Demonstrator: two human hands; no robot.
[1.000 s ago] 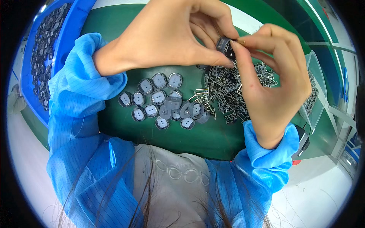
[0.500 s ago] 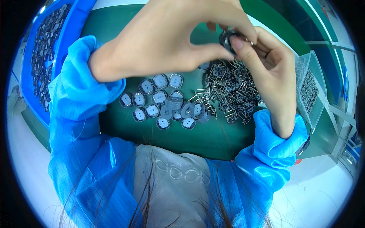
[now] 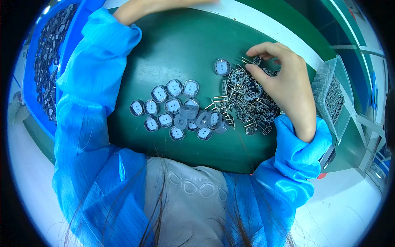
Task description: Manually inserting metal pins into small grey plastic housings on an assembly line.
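My right hand [image 3: 284, 68] reaches over a heap of small dark circuit boards with metal pins [image 3: 251, 92]. Its thumb and forefinger are apart, with boards and pins of the heap showing between them. At the upper edge, part of my left hand [image 3: 164, 5] shows; the picture's border cuts it off, so its fingers and anything in them are hidden. Left of the heap lie several rounded dark housings with pale faces [image 3: 173, 106], some overlapping. One more such housing [image 3: 222, 66] sits apart, near the heap's far left side.
On the left stands a blue bin [image 3: 31, 88] holding many dark parts. A clear plastic box [image 3: 343, 105] with small parts inside is at the right. The green tabletop [image 3: 181, 53] has a white strip [image 3: 247, 20] along its far edge.
My hands have parted. The left one moved up and mostly out of the picture; the right opened and came down to the heap. The dark round part they held is out of sight.
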